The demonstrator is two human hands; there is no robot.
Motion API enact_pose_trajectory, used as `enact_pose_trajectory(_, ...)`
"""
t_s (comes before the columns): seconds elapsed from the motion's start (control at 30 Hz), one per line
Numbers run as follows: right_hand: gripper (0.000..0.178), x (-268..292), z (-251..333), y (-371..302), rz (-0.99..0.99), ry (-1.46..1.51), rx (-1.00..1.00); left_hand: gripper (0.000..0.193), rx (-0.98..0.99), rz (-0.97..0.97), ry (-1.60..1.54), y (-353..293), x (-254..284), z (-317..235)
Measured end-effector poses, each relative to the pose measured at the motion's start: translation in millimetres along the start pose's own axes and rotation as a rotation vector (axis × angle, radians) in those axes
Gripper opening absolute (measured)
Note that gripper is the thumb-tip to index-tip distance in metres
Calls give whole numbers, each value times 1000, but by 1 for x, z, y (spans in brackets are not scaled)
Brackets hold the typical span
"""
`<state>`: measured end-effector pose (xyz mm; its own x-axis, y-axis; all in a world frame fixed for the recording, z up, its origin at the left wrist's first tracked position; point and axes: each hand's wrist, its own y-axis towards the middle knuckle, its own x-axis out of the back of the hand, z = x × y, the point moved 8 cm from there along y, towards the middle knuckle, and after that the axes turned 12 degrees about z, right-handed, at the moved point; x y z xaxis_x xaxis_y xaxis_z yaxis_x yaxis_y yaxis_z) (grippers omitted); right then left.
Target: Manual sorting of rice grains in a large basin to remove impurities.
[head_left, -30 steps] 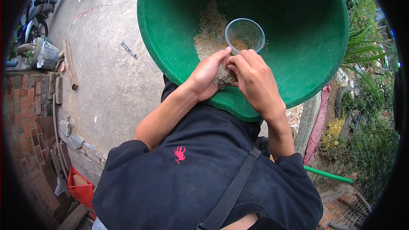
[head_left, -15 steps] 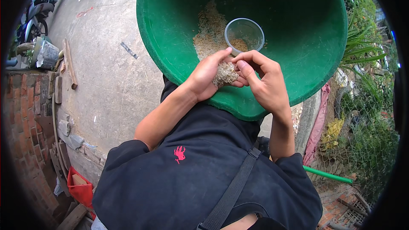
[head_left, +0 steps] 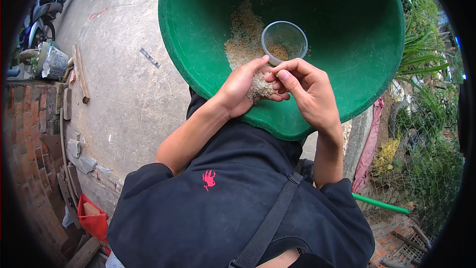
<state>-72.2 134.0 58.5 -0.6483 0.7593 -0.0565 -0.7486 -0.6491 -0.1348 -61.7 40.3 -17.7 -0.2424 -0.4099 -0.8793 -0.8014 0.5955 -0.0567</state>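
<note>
My left hand [head_left: 236,91] is cupped, palm up, around a handful of pale grain [head_left: 260,87] at the near rim of a large green tub [head_left: 347,77]. Just right of it, my right hand [head_left: 313,95] has thumb and forefinger closed in a pinch beside the left fingertips. Whatever sits in that pinch is too small to make out. Beyond both hands, a clear plastic cup [head_left: 296,26] rests in the tub with some golden grain [head_left: 278,52] at its bottom. Loose grain [head_left: 244,32] is spread over the tub's floor left of the cup.
Against my lap leans the tub. Concrete ground [head_left: 129,64] stretches to the left, with a wooden strip [head_left: 80,74], a bucket [head_left: 51,62] and a motorbike [head_left: 44,12] beyond. A brick wall [head_left: 29,139] stands at far left. On the right runs a wire fence [head_left: 421,134] with plants.
My right hand has shifted slightly, its thumb and forefinger lifting a little off the grain in my left palm. The left hand, cup and tub stay where they were.
</note>
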Motion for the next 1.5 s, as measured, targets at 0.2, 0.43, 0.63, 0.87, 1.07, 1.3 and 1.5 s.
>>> enact_pose_trajectory(0.2,15,0,3,-1,-8,-15,13,37,14,-83,37,-1,4,1)
enact_pose_trajectory(0.43,13,3,12,-2,-88,-133,75,37,14,-49,44,-1,5,1)
enact_pose_trajectory(0.63,11,0,15,0,-160,-337,124,39,4,-55,50,-1,1,-1)
enact_pose_trajectory(0.87,15,6,43,-11,-370,-630,394,55,23,-31,122,0,4,-1)
enact_pose_trajectory(1.07,9,21,54,-24,-723,-832,341,59,76,-69,141,1,2,1)
enact_pose_trajectory(1.3,13,18,40,-12,-549,-902,372,60,56,-88,131,2,1,-1)
enact_pose_trajectory(1.5,24,-14,38,-5,-170,-1076,451,56,-7,-140,48,1,11,-3)
